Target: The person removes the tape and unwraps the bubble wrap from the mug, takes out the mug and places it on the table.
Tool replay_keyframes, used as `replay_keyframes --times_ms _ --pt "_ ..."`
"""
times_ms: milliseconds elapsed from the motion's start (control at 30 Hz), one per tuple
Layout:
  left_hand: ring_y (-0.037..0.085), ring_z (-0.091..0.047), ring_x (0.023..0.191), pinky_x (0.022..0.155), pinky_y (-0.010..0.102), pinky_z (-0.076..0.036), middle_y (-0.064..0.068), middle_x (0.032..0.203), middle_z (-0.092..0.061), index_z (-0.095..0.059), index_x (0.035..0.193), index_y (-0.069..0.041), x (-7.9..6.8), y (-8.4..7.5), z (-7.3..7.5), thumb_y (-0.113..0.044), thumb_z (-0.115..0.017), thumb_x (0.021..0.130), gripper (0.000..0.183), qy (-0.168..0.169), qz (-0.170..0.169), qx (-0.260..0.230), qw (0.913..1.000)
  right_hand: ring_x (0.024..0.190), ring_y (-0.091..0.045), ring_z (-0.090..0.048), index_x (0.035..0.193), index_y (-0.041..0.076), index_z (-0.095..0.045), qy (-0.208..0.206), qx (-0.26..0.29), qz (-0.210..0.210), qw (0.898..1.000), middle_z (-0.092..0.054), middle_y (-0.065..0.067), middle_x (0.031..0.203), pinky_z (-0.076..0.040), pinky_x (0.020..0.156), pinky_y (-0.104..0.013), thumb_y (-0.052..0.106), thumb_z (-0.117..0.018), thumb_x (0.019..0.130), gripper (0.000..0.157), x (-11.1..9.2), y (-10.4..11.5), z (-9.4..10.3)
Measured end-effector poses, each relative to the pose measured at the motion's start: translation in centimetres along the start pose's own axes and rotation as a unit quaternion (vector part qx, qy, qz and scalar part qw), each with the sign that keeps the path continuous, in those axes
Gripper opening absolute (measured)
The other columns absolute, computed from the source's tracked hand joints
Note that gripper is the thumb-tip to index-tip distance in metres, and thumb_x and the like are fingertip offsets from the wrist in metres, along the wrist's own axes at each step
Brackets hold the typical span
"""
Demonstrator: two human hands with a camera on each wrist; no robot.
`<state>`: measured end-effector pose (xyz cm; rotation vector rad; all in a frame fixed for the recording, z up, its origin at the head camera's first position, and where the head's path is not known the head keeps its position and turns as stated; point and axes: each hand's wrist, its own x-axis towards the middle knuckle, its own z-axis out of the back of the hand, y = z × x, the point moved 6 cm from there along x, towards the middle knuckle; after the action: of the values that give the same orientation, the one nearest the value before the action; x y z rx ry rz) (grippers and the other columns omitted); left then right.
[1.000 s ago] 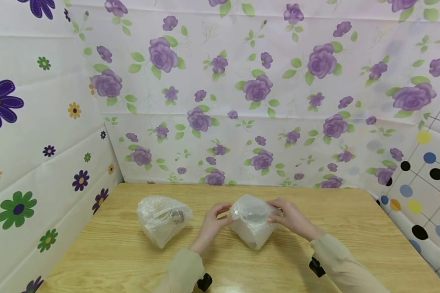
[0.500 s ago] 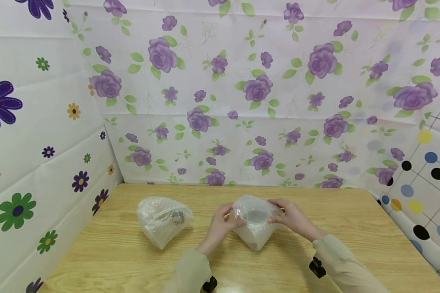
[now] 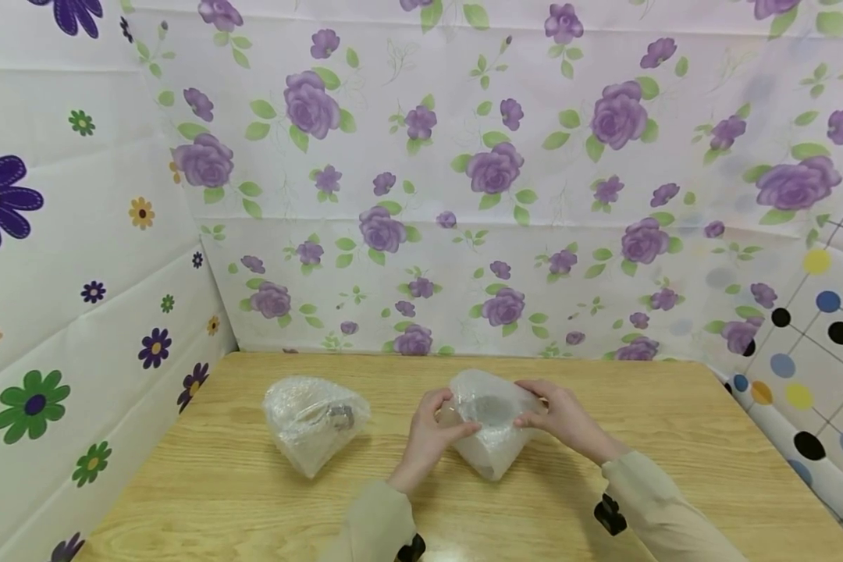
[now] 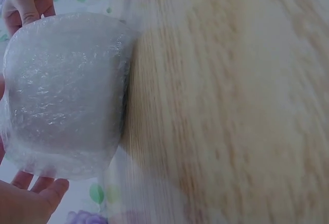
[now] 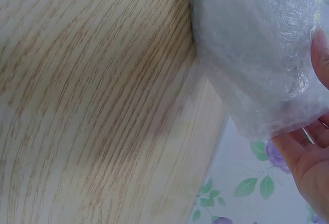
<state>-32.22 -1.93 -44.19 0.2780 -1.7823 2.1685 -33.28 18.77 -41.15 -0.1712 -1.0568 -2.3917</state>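
Observation:
A bubble-wrapped bundle (image 3: 490, 451) stands right of the table's middle in the head view, a pale round rim showing through the wrap near its top. My left hand (image 3: 425, 443) holds its left side, thumb on the upper front and fingers behind. From the right, my right hand (image 3: 567, 420) grips the wrap between thumb and fingers. Up close in the left wrist view, the clear wrap (image 4: 67, 90) covers a broad, pale, rounded body. In the right wrist view, fingers (image 5: 303, 154) lie against the bundle's far side. What is inside is hard to make out.
A second bubble-wrapped bundle (image 3: 305, 429) sits to the left, a dark grey patch showing through its right side. Both lie on a light wooden table (image 3: 204, 484). Floral sheets (image 3: 407, 234) hang behind and at the left; a dotted sheet (image 3: 822, 375) borders the right.
My left hand has moved right, from the bundle's left edge to a hold with the thumb over its upper front. The bundle has shifted slightly right; my right hand stays on it.

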Motion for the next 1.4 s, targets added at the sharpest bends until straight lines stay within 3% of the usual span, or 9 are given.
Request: replay_keyframes --times_ms 300,700,900,1000,1200,1400 --pt "0.025 -0.040 0.115 0.094 0.049 -0.031 0.003 0.116 -0.048 -0.058 0.106 -0.006 -0.1 -0.2 -0.1 -0.022 -0.078 0.072 0.042 0.006 0.001 0.006 1.0000 0.108 -0.032 -0.048 0.126 -0.004 -0.048 0.004 0.019 -0.016 1.000 -0.050 -0.018 0.122 -0.040 0.087 -0.046 0.031 -0.072 0.076 0.066 -0.4 0.2 0.2" --pt "0.028 -0.041 0.112 0.093 0.052 -0.031 0.003 0.115 -0.049 -0.058 0.102 -0.007 -0.3 -0.4 0.0 -0.019 -0.078 0.072 0.038 0.003 0.008 -0.010 0.9999 0.101 -0.025 -0.053 0.116 0.004 -0.059 -0.040 0.044 -0.011 0.998 -0.057 -0.008 0.111 -0.043 0.084 -0.044 0.030 -0.061 0.086 0.040 -0.5 0.2 0.3" --pt "0.025 -0.041 0.112 0.092 0.052 -0.031 0.002 0.114 -0.049 -0.060 0.101 -0.007 -0.3 -0.5 0.0 -0.018 -0.077 0.074 0.034 0.008 0.003 -0.008 0.9999 0.099 -0.024 -0.055 0.114 0.003 -0.060 -0.050 0.045 -0.031 0.997 -0.059 -0.008 0.109 -0.046 0.082 -0.041 0.032 -0.058 0.088 0.039 -0.3 0.0 0.4" --pt "0.027 -0.041 0.112 0.092 0.053 -0.031 0.004 0.114 -0.049 -0.060 0.101 -0.005 -0.4 -1.1 0.0 -0.015 -0.076 0.075 0.032 0.011 0.001 -0.005 0.9999 0.097 -0.023 -0.056 0.113 0.003 -0.060 -0.056 0.045 -0.031 0.997 -0.060 -0.008 0.107 -0.046 0.081 -0.039 0.031 -0.058 0.088 0.038 -0.2 0.1 0.6" --pt "0.036 -0.039 0.113 0.091 0.056 -0.029 0.017 0.117 -0.047 -0.057 0.102 0.003 -1.1 -4.1 0.4 -0.006 -0.073 0.076 0.032 0.021 0.005 -0.017 0.9996 0.094 -0.021 -0.057 0.111 0.004 -0.062 -0.066 0.035 -0.031 0.997 -0.062 -0.007 0.104 -0.048 0.078 -0.039 0.032 -0.057 0.089 0.036 -0.1 -0.1 0.8" --pt "0.036 -0.039 0.111 0.091 0.055 -0.029 0.018 0.114 -0.048 -0.057 0.101 0.004 -1.1 -4.2 0.4 -0.005 -0.073 0.076 0.031 0.022 0.006 -0.017 0.9996 0.097 -0.026 -0.056 0.110 0.003 -0.064 -0.082 0.025 -0.052 0.995 -0.062 -0.010 0.105 -0.046 0.078 -0.044 0.032 -0.054 0.091 0.036 -0.1 -0.7 1.1"
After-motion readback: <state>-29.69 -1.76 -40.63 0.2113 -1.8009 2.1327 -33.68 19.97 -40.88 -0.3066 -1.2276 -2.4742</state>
